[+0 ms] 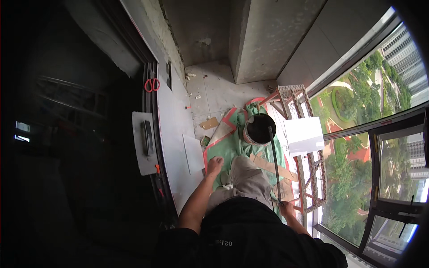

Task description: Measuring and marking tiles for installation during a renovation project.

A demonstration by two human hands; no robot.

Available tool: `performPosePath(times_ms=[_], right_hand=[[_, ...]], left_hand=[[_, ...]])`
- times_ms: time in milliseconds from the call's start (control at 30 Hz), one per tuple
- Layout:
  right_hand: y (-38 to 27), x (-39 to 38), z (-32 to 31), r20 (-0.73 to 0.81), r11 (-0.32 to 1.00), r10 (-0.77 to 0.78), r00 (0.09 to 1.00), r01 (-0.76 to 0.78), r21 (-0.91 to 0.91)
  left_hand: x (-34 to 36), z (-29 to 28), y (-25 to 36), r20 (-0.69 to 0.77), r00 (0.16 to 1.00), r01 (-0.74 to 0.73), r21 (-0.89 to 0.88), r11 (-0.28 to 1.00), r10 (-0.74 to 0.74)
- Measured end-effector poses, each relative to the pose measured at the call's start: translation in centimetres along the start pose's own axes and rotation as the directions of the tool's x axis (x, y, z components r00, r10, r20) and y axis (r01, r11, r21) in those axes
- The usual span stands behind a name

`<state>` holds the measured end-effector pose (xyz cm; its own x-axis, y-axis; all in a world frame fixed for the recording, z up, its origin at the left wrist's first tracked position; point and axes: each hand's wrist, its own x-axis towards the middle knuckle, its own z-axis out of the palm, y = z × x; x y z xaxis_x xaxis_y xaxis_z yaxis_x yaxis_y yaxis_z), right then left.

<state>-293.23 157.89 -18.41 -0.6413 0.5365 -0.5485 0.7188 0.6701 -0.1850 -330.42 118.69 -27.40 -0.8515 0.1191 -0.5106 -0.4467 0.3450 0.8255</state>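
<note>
head view: long, slim, dark rod clasped in the right hand; left hand curled closed.

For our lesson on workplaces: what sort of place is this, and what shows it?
Probably a balcony or window-side room under renovation, high up: a bare concrete column, a bucket standing on a green sheet, and large windows looking down on treetops.

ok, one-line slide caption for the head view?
The right hand grips a long dark rod reaching to a bucket on a green sheet; the left hand holds nothing visible.
</note>
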Motion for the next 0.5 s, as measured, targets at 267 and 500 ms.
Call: performPosePath(times_ms=[267,500], right_hand=[[-23.1,25.6,-9.9,-0.117,0.951,-0.292,0.949,0.301,0.072],[-50.6,47.6,-25.5,-0.347,0.607,-0.75,0.563,0.794,-0.026]], left_hand=[[14.4,-4.5,12.9,-0.011,0.99,-0.133,0.269,0.954,0.141],[26.1,-10.6,23.0,-0.193,0.97,-0.14,0.051,0.989,0.148]])
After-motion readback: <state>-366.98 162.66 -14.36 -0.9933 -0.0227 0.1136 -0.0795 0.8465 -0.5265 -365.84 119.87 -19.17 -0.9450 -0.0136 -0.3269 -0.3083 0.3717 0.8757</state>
